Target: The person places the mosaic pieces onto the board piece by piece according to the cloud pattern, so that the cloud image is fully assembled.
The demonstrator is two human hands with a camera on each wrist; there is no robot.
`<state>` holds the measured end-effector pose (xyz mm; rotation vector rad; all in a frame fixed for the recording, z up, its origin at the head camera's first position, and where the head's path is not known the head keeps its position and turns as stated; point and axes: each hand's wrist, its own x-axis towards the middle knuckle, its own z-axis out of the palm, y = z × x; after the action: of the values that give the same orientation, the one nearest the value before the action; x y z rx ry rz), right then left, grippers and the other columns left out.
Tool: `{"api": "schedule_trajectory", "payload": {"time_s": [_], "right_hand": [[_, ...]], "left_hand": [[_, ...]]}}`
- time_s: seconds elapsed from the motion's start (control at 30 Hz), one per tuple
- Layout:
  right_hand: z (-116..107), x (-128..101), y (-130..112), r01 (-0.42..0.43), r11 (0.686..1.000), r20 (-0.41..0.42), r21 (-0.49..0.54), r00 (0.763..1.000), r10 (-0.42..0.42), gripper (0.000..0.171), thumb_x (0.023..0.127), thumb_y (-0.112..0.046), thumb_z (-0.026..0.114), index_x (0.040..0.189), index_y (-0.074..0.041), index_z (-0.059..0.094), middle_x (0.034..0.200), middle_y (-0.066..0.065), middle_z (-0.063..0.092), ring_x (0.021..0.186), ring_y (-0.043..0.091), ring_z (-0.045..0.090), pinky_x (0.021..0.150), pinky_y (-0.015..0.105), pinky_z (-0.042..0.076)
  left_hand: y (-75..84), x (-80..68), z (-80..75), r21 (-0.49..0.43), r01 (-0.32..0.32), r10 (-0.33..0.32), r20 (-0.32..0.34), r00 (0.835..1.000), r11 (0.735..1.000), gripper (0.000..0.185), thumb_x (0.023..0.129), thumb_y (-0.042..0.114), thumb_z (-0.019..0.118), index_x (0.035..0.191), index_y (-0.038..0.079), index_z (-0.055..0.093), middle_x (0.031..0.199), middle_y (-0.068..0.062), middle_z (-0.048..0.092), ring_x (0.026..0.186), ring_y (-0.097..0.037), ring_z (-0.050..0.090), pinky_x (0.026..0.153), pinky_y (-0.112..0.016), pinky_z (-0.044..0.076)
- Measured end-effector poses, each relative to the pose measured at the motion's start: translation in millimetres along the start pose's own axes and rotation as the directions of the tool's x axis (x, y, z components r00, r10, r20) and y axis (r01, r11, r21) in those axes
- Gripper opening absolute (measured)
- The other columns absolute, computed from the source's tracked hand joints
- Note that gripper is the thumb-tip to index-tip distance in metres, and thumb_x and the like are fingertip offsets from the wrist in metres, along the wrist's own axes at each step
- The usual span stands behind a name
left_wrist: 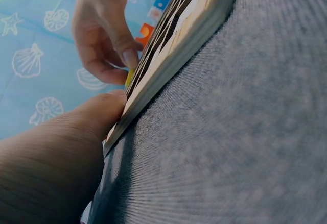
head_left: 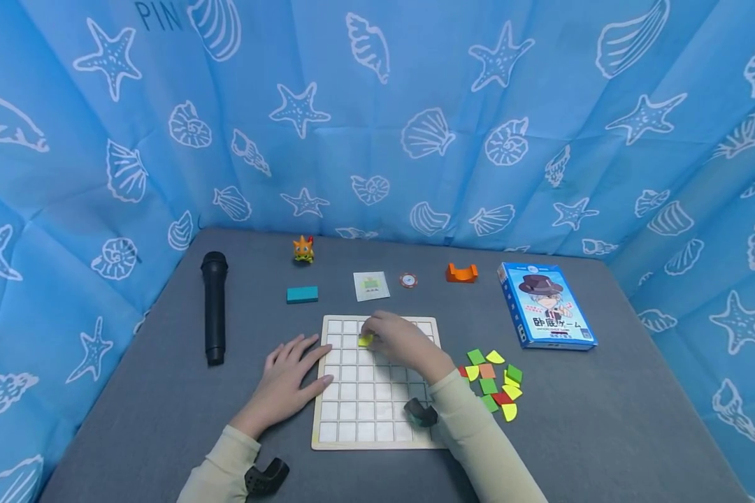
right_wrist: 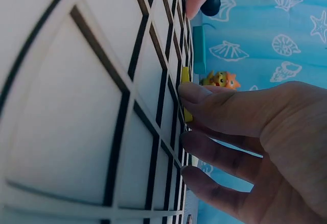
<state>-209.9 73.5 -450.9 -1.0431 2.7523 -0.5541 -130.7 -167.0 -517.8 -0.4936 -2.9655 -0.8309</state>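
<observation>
While left hand (head_left: 286, 381) flat steadies board (head_left: 377, 433) edge, right hand (head_left: 399, 341) pinches yellow tile (head_left: 365, 340).

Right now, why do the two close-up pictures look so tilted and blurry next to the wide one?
Head view: even light, sharp, edges bowed by a wide lens. Left wrist view: the grey table fills the frame, soft and grainy, the grid board skewed. Right wrist view: the board's near cells blur; the yellow tile is sharper.

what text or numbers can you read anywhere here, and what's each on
"PIN": on the blue curtain at top left, cut off by the frame edge.
"ゲーム": end of the title on the blue box; the characters before it and the small print are too blurred to read.
White card: green print, too small to read.
Round token: marking unreadable.
</observation>
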Motion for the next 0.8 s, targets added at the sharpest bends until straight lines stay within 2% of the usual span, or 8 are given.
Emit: {"api": "schedule_trajectory", "payload": {"time_s": [0.37, 0.8], "right_hand": [[0.9, -2.2, -1.3, -0.011, 1.0, 0.021, -0.024, 1.0, 0.011, 0.029, 0.087, -0.007, 0.07, 0.115, -0.012, 0.067, 0.104, 0.002, 0.062, 0.093, 0.014, 0.061, 0.083, 0.032, 0.053], [-1.9, -4.1, -7.4, -0.061, 0.998, 0.062, -0.025, 0.996, 0.063, 0.032, 0.084, -0.011, 0.073, 0.116, -0.012, 0.068, 0.11, 0.004, 0.061, 0.095, 0.015, 0.06, 0.085, 0.033, 0.052]], "left_hand": [[-0.7, 1.7, 0.5, -0.006, 0.003, -0.003, 0.005, 1.0, 1.0, 0.058, 0.092, 0.058, 0.051, 0.144, 0.032, 0.044, 0.153, -0.003, 0.035, 0.144, -0.031, 0.023, 0.109, -0.061, 0.015], [-0.9, -0.3, 0.8, -0.006, -0.003, 0.003, -0.013, 1.0, 1.0, 0.058, 0.092, 0.056, 0.053, 0.144, 0.031, 0.045, 0.152, -0.004, 0.036, 0.143, -0.032, 0.024, 0.108, -0.06, 0.016]]}}
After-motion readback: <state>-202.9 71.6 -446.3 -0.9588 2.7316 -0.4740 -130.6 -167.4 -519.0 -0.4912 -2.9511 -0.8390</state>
